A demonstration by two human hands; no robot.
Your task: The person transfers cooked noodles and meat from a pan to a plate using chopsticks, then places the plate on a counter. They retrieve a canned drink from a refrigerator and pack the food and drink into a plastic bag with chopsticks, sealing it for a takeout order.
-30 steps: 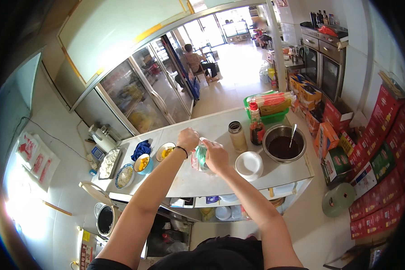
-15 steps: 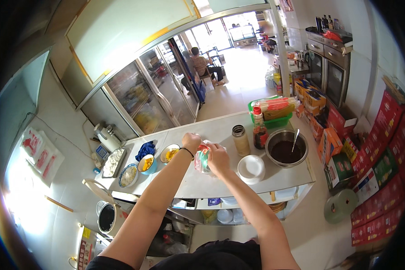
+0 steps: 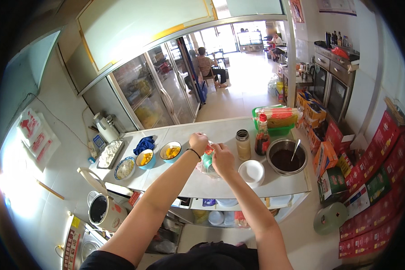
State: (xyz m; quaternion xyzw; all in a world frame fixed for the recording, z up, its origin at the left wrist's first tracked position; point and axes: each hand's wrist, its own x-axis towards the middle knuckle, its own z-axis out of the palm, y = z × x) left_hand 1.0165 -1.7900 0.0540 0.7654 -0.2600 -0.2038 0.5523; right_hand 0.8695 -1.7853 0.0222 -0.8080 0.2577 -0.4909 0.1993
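A clear plastic bag (image 3: 205, 167) with red and green showing on it rests on the white counter. My left hand (image 3: 198, 141) is closed at the bag's gathered top. Close by, my right hand (image 3: 222, 158) also grips the bag near its neck, fingers bent around it. Exactly how the fingertips hold the plastic is partly hidden. To the left are two blue bowls with yellow pieces, one bowl (image 3: 171, 151) nearer my left hand and another bowl (image 3: 146, 159) beyond it. Right of my hands is a stack of white bowls (image 3: 252, 173).
A jar (image 3: 243, 145), a red-capped sauce bottle (image 3: 262, 135) and a steel bowl of dark liquid (image 3: 287, 156) stand at the right. A green basket (image 3: 279, 128) sits behind them. At the left are a plate (image 3: 124, 168), a blue cloth (image 3: 144, 143) and a tray (image 3: 110, 154).
My left hand has come slightly right, closer to my right hand, and both still grip the bag. The view has shifted a little.
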